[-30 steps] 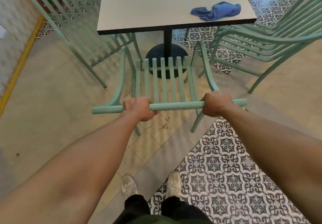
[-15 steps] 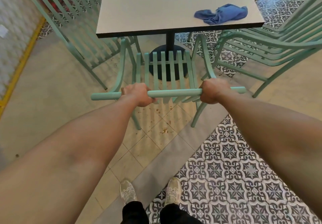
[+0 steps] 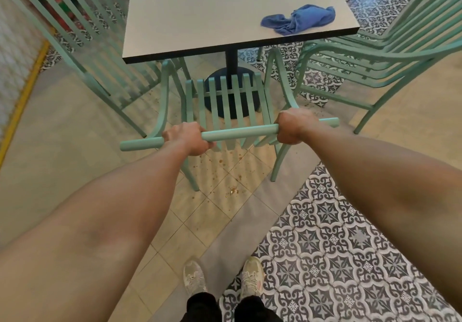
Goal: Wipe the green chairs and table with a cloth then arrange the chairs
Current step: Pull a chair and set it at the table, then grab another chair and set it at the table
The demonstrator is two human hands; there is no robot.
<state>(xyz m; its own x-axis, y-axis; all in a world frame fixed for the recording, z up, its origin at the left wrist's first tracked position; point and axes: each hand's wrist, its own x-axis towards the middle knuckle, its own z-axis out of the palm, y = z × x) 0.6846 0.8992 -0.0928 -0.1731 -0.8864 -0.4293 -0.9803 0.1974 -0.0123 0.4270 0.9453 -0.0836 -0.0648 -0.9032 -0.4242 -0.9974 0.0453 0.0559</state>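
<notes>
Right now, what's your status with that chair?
Left hand and right hand both grip chair top rail. Chair seat partly under table. Blue cloth lies on table. Nothing blocking.

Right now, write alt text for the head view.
Both hands, left hand and right hand, grip the top rail of a green chair facing a white table. A blue cloth lies on the table's right side; more green chairs stand on either side.

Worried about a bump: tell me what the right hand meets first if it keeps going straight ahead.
Probably the near edge of the table. The right hand grips the chair's top rail and points toward it, though depth is hard to judge.
</notes>
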